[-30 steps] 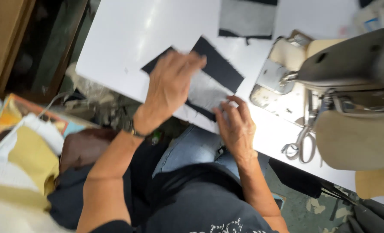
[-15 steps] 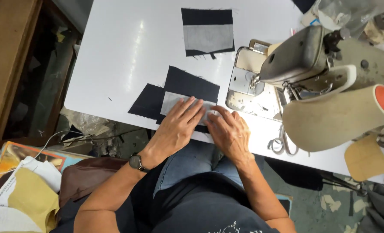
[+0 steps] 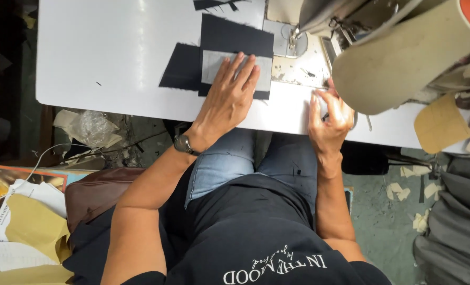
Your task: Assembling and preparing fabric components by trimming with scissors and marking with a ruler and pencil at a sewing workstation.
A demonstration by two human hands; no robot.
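Pressing L hand [image 3: 227,100] on fabric [image 3: 235,53], table edge [image 3: 140,108] nr.

We cannot see the part of the grey rectangular fabric piece [image 3: 214,66] that lies under our left hand [image 3: 229,97]. Our right hand [image 3: 327,121] curls at the white counter [image 3: 113,53] edge beneath the beige sewing machine arm [image 3: 398,58], and we cannot tell what its fingers pinch. The machine is cut off at the top and right edges, its needle hidden. Another dark fabric scrap [image 3: 214,4] is cropped by the top edge.
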